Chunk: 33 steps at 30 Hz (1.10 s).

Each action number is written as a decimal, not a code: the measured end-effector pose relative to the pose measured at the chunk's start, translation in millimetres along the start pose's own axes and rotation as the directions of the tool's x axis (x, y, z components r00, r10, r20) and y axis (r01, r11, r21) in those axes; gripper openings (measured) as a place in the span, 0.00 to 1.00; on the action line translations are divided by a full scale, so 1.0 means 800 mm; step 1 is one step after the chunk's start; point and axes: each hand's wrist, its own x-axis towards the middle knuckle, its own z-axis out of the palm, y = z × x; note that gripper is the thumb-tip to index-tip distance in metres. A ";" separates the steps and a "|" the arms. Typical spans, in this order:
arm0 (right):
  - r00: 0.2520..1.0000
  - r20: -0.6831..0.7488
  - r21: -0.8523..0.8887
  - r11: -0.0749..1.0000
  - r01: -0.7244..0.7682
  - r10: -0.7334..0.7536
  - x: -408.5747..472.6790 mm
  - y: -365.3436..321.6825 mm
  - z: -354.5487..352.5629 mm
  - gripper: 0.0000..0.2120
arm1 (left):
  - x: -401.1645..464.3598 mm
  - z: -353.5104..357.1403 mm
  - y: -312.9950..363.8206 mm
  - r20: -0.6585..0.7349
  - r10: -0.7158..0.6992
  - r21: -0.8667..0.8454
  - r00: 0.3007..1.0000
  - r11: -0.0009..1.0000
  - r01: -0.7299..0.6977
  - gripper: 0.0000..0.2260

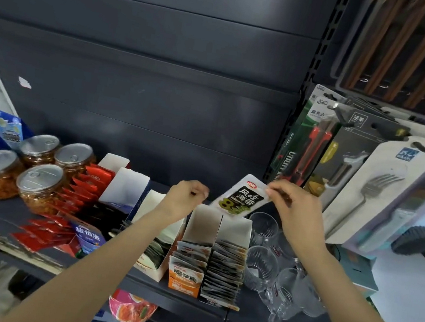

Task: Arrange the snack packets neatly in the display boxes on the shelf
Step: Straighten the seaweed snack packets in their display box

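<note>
Seaweed packet [241, 198], black and white with a green patch, hangs tilted in the air just above the back end of the rightmost display box [228, 262], pinched at its top right corner by the right hand [298, 209]. That box is already packed with a neat row of dark packets standing on edge, with what looks like free room only at the rear, under the raised white flap. The left hand [186, 198] hovers beside the packet with its fingers loosely curled, holding nothing that I can make out. To its left stands the orange box [185, 267] with its own row, then a white box [157, 246], and further along red sachets [68, 194] spilling forward near four jars [39, 170]. Clear cups [267, 263] crowd the right side of the box. To seat this one well, I would square the packet so it faces as the others do, lower it straight into the rear gap, and let the free hand press the row forward to open space, minding the cups just beside.
</note>
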 end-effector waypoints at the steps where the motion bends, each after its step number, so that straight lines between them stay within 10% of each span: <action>1: 1.000 0.004 -0.051 0.999 0.013 -0.012 -0.001 0.004 0.000 0.03 | 0.002 0.002 -0.002 -0.003 0.059 0.120 0.998 0.991 -0.058 0.10; 13: 0.939 0.299 -0.237 0.967 -0.099 0.169 0.000 0.038 0.045 0.09 | 0.039 0.010 -0.013 0.370 0.111 0.697 0.923 0.624 -0.354 0.19; 33: 0.883 0.349 -0.259 0.938 -0.230 0.313 -0.002 0.072 0.103 0.09 | 0.051 0.013 -0.034 0.398 0.086 0.630 0.913 0.698 -0.340 0.16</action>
